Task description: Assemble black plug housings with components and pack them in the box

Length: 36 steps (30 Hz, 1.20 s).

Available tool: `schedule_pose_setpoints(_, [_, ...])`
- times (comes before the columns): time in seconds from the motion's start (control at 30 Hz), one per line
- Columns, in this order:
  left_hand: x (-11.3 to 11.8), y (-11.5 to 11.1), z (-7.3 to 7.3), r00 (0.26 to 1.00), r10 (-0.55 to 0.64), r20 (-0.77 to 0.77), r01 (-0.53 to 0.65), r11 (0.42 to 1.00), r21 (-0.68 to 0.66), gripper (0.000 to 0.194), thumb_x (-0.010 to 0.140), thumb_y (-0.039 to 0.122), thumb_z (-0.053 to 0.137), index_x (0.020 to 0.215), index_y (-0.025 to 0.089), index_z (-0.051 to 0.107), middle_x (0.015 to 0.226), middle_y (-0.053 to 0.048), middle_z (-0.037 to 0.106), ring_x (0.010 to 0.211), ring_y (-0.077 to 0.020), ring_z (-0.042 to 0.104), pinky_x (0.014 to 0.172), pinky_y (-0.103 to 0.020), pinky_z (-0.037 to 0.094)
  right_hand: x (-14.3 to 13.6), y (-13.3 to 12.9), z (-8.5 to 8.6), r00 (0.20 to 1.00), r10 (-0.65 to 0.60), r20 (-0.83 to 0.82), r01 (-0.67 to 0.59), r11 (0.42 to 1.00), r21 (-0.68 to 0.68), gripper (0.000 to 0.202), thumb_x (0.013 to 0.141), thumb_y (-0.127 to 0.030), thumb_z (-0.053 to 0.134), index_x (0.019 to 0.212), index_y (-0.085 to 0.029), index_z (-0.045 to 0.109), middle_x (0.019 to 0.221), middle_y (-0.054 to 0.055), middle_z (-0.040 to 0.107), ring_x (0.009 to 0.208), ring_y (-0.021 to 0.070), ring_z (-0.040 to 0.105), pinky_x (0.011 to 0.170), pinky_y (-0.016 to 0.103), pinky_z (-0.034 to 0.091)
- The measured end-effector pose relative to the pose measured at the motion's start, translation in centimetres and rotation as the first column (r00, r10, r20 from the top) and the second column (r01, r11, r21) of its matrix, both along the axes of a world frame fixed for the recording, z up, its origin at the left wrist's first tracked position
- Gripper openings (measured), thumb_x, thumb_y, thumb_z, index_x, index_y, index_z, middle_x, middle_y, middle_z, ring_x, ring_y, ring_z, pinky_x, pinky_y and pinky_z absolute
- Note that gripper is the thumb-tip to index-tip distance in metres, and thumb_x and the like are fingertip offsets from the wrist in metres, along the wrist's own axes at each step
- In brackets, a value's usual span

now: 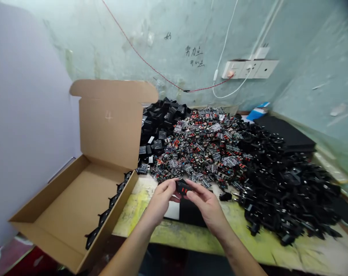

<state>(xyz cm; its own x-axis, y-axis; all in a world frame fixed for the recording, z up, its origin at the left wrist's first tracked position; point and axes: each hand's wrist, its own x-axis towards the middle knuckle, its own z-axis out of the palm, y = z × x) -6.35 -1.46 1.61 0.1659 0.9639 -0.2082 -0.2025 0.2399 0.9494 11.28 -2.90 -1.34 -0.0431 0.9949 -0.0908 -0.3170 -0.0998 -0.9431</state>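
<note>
Above the black pad [192, 212] on the yellow-stained table [231, 239], the left hand [159, 200] and the right hand [211, 209] pinch a small black block [181, 186] between fingers and thumbs. Holding it well calls for light, even pressure from both sides, wrists level, thumbs off the red slots [184, 190]. Those slots face the wearer, and its long axis seems to run crosswise, hand to hand, dipping slightly rightward.

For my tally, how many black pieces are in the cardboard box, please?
5 black pieces show, in one row along the right wall of the cardboard box, far corner to near end; others may be hidden.
</note>
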Motion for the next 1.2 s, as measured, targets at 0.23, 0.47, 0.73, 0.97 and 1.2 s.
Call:
schedule_pose_setpoints(0.23, [0.4, -0.8, -0.9, 0.999, 0.026, -0.026, -0.027, 0.999, -0.027, 0.080, 0.082, 0.076, 0.073, 0.130, 0.013, 0.071, 0.101, -0.010, 0.073, 0.079, -0.0185, 0.066, 0.070, -0.033, 0.056, 0.5, -0.7, -1.9, 0.994, -0.017, 0.111, 0.020, 1.000, -0.024, 0.060, 0.078, -0.056, 0.090, 0.129, -0.028, 0.079, 0.132, 0.009, 0.078, 0.118, 0.0331, 0.076, 0.109, 0.050, 0.059])
schedule_pose_setpoints(0.47, [0.8, -1.3, -1.3, 0.998, 0.035, -0.046, -0.037, 0.998, -0.055, 0.086, 0.075, 0.080, 0.076, 0.129, 0.014, 0.071, 0.096, -0.007, 0.070, 0.073, -0.0142, 0.061, 0.065, -0.028, 0.051, 1.1, -0.9, -4.1, 0.974, -0.055, 0.220, 0.068, 0.996, -0.053, 0.070, 0.065, -0.064, 0.093, 0.124, -0.027, 0.082, 0.133, 0.008, 0.078, 0.118, 0.0361, 0.075, 0.107, 0.045, 0.061])
schedule_pose_setpoints(0.73, [-0.7, -1.5, 0.7, 0.998, 0.054, -0.023, -0.055, 0.998, -0.041, 0.074, 0.082, 0.073, 0.074, 0.126, 0.014, 0.073, 0.108, -0.012, 0.073, 0.085, -0.0205, 0.067, 0.072, -0.034, 0.056, -0.4, -1.1, 0.1, 0.993, -0.035, 0.114, 0.035, 0.999, 0.006, 0.060, 0.073, -0.061, 0.091, 0.121, -0.027, 0.082, 0.124, 0.010, 0.081, 0.112, 0.0328, 0.077, 0.107, 0.051, 0.059])
schedule_pose_setpoints(0.97, [-0.4, -0.5, 0.8, 0.999, 0.003, -0.033, -0.004, 1.000, -0.009, 0.072, 0.089, 0.071, 0.070, 0.132, 0.013, 0.072, 0.108, -0.013, 0.075, 0.089, -0.0228, 0.068, 0.076, -0.036, 0.058, -0.3, -0.1, 0.6, 0.999, -0.031, 0.037, 0.030, 0.999, 0.043, 0.054, 0.074, -0.055, 0.092, 0.119, -0.028, 0.082, 0.113, 0.006, 0.083, 0.107, 0.0283, 0.077, 0.106, 0.050, 0.059])
schedule_pose_setpoints(1.2, [0.6, -0.7, 0.2, 0.999, -0.011, -0.052, 0.011, 1.000, 0.009, 0.075, 0.085, 0.069, 0.076, 0.135, 0.014, 0.069, 0.110, -0.013, 0.074, 0.087, -0.0216, 0.070, 0.074, -0.034, 0.059, 0.1, -0.3, 0.6, 0.999, -0.038, 0.031, 0.037, 0.998, 0.042, 0.054, 0.076, -0.054, 0.091, 0.121, -0.027, 0.082, 0.109, 0.007, 0.084, 0.106, 0.0292, 0.077, 0.105, 0.051, 0.060])
